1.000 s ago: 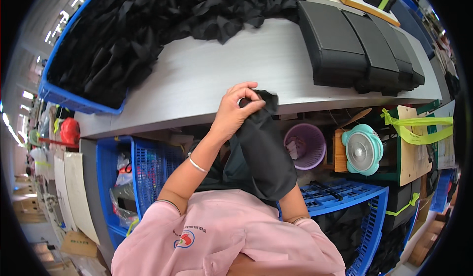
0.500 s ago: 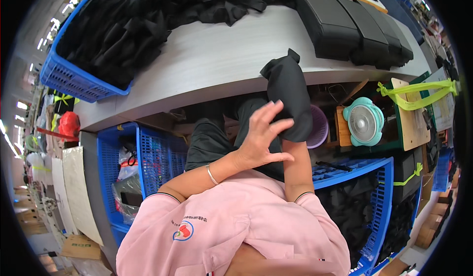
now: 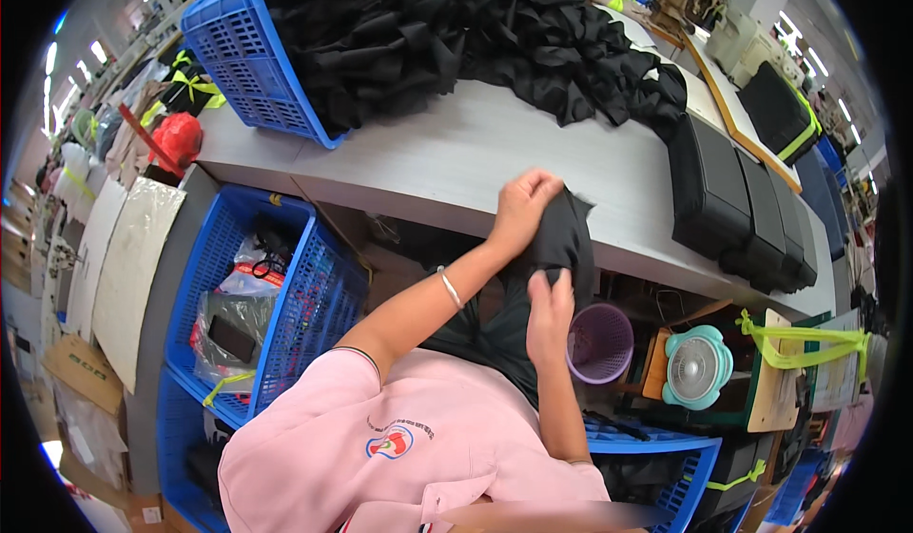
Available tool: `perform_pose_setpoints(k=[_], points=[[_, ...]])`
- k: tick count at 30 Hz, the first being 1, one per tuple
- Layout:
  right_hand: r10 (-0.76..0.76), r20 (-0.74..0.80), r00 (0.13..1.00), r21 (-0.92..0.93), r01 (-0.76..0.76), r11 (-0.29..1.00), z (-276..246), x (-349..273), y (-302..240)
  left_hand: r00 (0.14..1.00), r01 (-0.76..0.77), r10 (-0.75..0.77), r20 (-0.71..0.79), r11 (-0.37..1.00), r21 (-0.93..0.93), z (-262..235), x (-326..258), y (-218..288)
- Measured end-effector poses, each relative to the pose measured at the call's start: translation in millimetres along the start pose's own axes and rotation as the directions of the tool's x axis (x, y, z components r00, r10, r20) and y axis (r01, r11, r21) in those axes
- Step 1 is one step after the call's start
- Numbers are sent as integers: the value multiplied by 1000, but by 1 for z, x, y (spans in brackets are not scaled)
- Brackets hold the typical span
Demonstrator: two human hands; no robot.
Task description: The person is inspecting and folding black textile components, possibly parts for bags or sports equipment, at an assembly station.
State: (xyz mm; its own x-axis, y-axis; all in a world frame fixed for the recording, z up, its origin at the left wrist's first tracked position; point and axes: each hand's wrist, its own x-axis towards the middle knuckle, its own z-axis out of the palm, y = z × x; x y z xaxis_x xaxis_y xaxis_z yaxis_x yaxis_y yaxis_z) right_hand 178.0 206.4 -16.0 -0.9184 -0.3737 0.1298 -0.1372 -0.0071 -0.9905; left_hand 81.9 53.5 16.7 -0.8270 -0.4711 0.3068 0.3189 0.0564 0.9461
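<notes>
A soft black fabric pouch (image 3: 568,240) hangs between my hands in front of the grey-white table's near edge. My left hand (image 3: 525,212) is closed on its upper left edge, with the fingertips bent into the cloth. Lower down, my right hand (image 3: 550,316) pinches the pouch's near edge, thumb and fingers pressed together. The cloth between them is slightly creased, and its inside is hidden. Across the table lies a big heap of loose black fabric pieces (image 3: 380,43), spilling from a tipped blue plastic crate (image 3: 249,53).
Black box-shaped pieces (image 3: 728,205) stand in a row on the table's right. Below them are a purple basket (image 3: 601,345) and a small turquoise fan (image 3: 697,367). Blue crates (image 3: 309,290) flank me on the left; another blue crate (image 3: 699,466) holds black cloth at lower right.
My right hand, earlier inside the pouch, is now out and gripping its near edge. My left hand, open before, has closed on the cloth. The whole view has shifted.
</notes>
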Motion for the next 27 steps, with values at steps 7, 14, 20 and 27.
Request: perform_pose_setpoints(k=[7, 14, 20, 27], points=[[187, 118, 975, 608, -220, 763, -17, -38, 11, 992, 119, -98, 74, 911, -396, -54, 61, -1], [-231, -236, 944, -200, 185, 962, -26, 47, -11, 896, 281, -174, 408, 935, -218, -35, 20, 34], [203, 29, 979, 394, -198, 897, -29, 88, -36, 786, 520, -313, 533, 800, -298, -38, 19, 25], [284, 139, 949, 343, -315, 885, -38, 110, -20, 301, 937, -339, 891, 280, -210, -40, -37, -18]])
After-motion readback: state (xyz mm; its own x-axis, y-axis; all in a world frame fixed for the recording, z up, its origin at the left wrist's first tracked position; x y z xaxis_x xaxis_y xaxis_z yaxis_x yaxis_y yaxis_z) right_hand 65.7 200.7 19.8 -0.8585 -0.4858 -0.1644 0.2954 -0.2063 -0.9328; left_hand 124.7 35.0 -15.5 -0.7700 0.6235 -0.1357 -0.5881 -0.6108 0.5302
